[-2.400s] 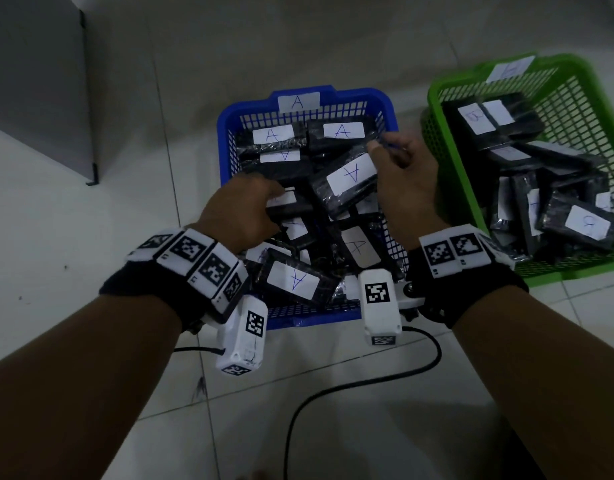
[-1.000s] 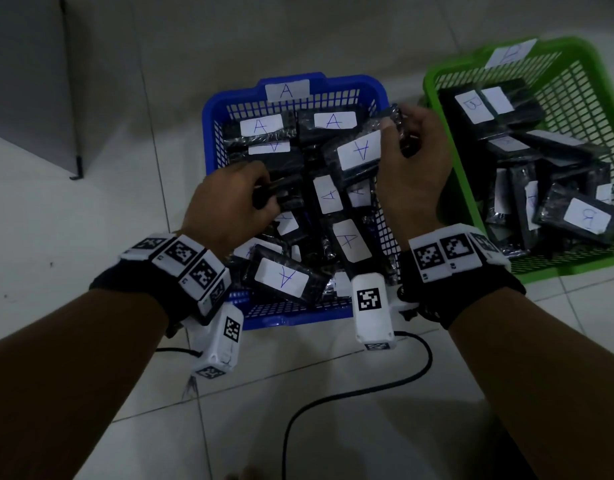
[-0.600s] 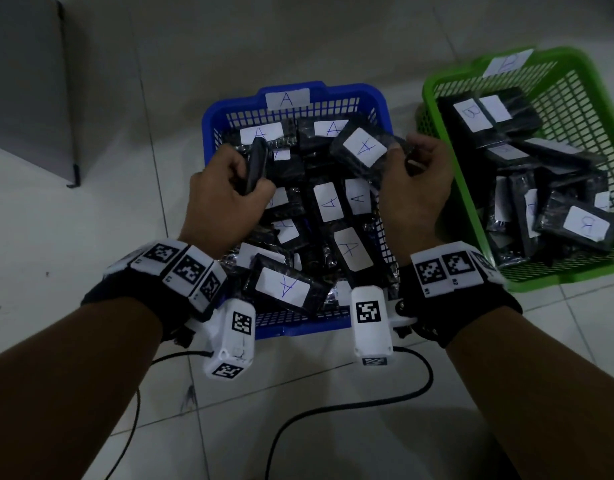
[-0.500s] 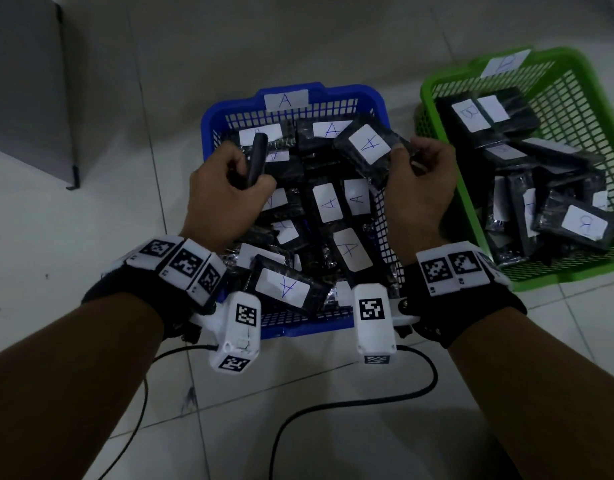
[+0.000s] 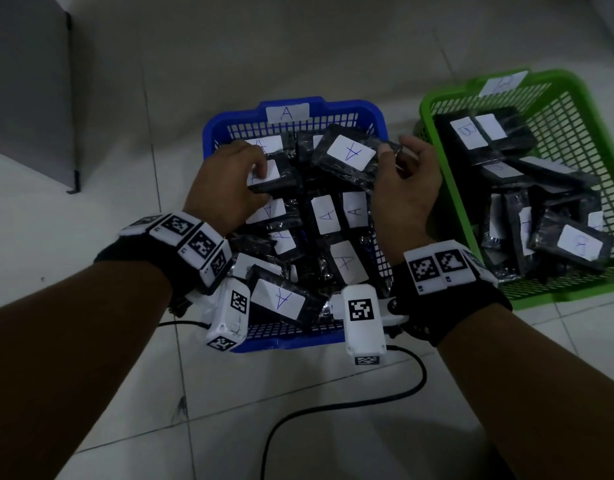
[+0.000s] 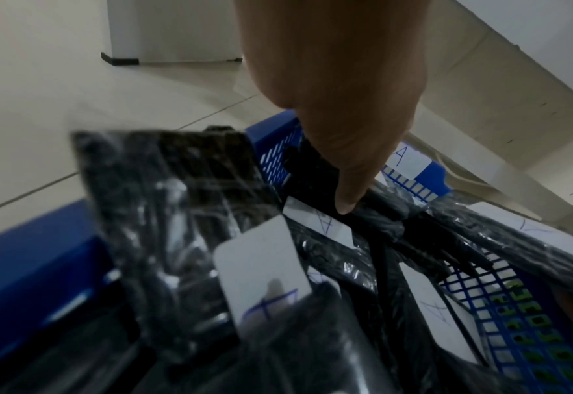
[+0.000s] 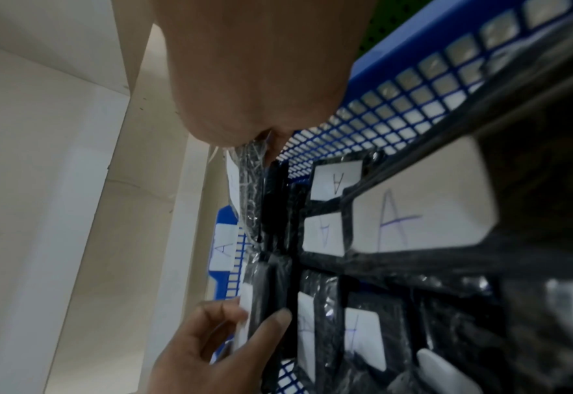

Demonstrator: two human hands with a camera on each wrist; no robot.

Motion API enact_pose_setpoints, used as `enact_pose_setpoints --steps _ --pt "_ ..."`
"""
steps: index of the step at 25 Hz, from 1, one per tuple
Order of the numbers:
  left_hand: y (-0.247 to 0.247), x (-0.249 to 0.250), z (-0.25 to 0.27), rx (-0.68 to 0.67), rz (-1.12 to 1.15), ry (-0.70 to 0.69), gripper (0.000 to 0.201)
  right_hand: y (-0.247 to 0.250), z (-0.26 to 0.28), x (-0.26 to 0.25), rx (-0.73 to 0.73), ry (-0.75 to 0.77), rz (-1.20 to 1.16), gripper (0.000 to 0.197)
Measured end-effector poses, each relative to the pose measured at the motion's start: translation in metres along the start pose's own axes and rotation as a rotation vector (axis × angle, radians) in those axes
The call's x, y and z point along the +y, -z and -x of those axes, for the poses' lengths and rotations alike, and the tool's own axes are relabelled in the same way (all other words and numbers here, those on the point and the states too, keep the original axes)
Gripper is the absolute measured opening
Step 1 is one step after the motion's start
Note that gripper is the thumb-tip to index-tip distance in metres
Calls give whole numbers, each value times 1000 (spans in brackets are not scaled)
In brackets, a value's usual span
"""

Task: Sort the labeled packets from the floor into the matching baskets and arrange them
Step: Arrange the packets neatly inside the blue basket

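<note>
The blue basket [image 5: 333, 106], tagged A on its far rim, is full of black wrapped packets with white A labels. My left hand [image 5: 260, 171] curls over one A packet [image 5: 281, 180] at the basket's back left and grips it lying flat; the right wrist view shows the left hand's fingertips [image 7: 280, 316] pressed on its side. My right hand [image 5: 390, 154] pinches the wrapper end of another A packet [image 5: 350, 154], held tilted above the pile at the back. The right wrist view shows that wrapper [image 7: 249, 160] under my palm. The green basket [image 5: 447, 188] on the right holds B packets.
A grey cabinet [image 5: 28, 81] stands at the far left on the white tile floor. A black cable [image 5: 333, 407] loops on the floor in front of the blue basket. The two baskets stand side by side, almost touching.
My left hand has turned its packet from standing on edge to lying flat, label up, at the back left. My right hand has kept its A packet raised, shifting slightly.
</note>
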State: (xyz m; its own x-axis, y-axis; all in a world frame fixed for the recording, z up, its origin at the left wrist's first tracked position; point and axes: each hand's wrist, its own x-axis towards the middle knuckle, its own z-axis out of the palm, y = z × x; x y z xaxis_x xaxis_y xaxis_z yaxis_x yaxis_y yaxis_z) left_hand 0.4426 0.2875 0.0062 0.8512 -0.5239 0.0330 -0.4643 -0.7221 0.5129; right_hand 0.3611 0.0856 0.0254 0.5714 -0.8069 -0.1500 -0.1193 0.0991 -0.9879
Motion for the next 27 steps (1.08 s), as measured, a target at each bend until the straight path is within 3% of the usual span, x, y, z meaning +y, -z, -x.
enact_pose_setpoints --steps 6,15,21,24,27 --pt "1 -4 -3 -72 36 -27 23 -14 -12 3 -116 48 57 19" --pt "-8 15 1 -2 100 47 29 -8 -27 -6 -276 67 168 17" --pt "-6 33 42 176 18 154 26 -5 -29 -6 -380 98 215 20" --pt "-9 49 57 135 -14 238 25 -4 -29 -8 -421 136 242 23" --pt "-26 75 47 -27 78 389 30 -6 -38 -12 -444 183 250 24"
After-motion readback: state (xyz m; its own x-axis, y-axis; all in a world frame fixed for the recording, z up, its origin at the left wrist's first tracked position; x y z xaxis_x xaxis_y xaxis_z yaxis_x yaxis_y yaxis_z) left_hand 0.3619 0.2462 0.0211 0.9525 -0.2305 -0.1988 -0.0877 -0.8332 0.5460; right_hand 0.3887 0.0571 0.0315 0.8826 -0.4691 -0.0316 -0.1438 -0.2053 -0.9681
